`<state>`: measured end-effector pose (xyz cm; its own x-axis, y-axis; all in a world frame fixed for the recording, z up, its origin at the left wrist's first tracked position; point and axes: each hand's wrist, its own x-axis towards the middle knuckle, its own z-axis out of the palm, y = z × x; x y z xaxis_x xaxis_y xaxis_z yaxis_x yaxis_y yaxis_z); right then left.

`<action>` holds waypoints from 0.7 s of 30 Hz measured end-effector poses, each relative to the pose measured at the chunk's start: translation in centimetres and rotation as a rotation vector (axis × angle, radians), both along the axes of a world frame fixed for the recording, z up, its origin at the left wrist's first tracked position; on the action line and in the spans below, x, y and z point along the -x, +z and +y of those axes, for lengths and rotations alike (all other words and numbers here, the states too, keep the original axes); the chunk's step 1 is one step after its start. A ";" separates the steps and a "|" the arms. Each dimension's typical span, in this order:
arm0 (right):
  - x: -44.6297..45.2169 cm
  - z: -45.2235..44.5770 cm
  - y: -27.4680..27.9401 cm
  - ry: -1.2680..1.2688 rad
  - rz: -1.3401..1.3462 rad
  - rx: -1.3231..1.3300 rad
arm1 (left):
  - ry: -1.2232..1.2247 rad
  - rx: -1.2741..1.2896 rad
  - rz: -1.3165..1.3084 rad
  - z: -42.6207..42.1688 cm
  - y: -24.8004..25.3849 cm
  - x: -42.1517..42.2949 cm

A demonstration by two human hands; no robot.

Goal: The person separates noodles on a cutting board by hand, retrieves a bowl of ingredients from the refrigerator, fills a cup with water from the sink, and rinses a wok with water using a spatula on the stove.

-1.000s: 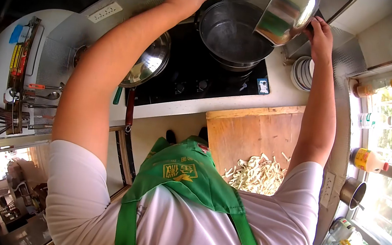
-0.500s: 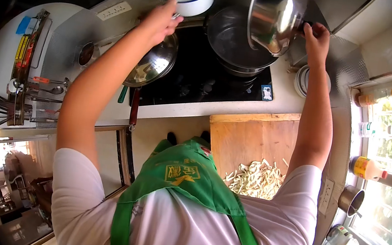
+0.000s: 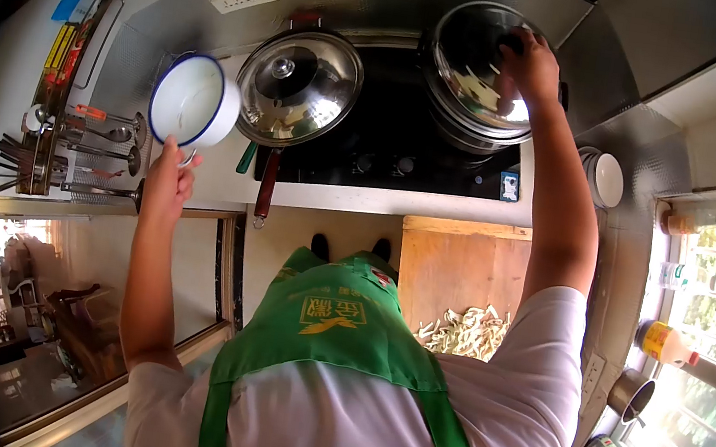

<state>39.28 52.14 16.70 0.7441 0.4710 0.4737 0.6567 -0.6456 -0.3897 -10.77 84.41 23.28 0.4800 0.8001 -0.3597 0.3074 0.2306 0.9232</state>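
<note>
My left hand point(image 3: 170, 173) grips the handle of a white enamel pot with a blue rim point(image 3: 189, 102), which is tilted and shows its inside, left of the stove. On the right side of the black stove point(image 3: 378, 136), my right hand point(image 3: 531, 65) is closed on the knob of a shiny metal lid point(image 3: 473, 67). The lid lies over a large pot point(image 3: 469, 137). A wok with a domed lid point(image 3: 299, 89) sits on the stove's left side, between my hands.
Pale cut strips point(image 3: 469, 331) lie on a wooden board point(image 3: 460, 273) below the stove. White bowls point(image 3: 606, 179) stand right of the stove. Ladles point(image 3: 116, 135) hang at the left. Bottles point(image 3: 666, 343) line the window at the right.
The white enamel pot has moved left and down from behind the stove, in my left hand. My right hand has lowered the raised metal lid onto the large pot. The view has shifted.
</note>
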 end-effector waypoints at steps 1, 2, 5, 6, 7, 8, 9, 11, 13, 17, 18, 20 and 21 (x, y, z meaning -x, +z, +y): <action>0.0 0.4 -0.2 0.009 -0.004 0.004 | 0.066 0.016 0.031 0.4 -0.5 1.6; -0.3 0.6 -0.6 0.015 -0.017 0.035 | 0.132 0.032 0.059 0.9 -1.2 3.1; -1.0 1.0 -0.6 0.029 -0.041 0.090 | 0.202 0.043 0.023 2.4 -3.9 7.6; -1.1 1.1 -0.2 0.021 0.005 0.130 | 0.233 0.075 0.048 2.5 -4.2 8.5; -1.2 1.1 0.1 0.012 0.050 0.172 | 0.241 0.081 0.043 2.6 -4.6 9.3; -1.3 1.2 0.1 0.027 0.012 0.166 | 0.268 0.103 0.042 2.9 -5.5 10.3; -1.3 1.0 0.3 0.039 0.006 0.172 | 0.296 0.125 0.041 3.1 -6.5 11.3; -0.4 1.5 1.5 -0.027 0.086 0.263 | 0.305 0.145 0.021 4.3 -9.8 13.1; 0.0 1.9 2.0 -0.053 -0.006 0.415 | 0.331 0.172 0.024 5.2 -11.7 14.5; 6.1 4.8 3.2 0.196 -0.399 -0.016 | 0.487 0.313 0.063 8.3 -17.5 15.7; 8.7 6.2 3.1 0.225 -0.309 -0.095 | 0.516 0.314 0.011 9.0 -19.1 15.6; 14.6 9.0 0.8 0.259 -0.057 -0.222 | 0.477 0.334 -0.019 11.0 -23.5 16.5; 17.7 10.8 -0.2 0.275 0.094 -0.154 | 0.466 0.377 -0.026 12.2 -25.4 16.8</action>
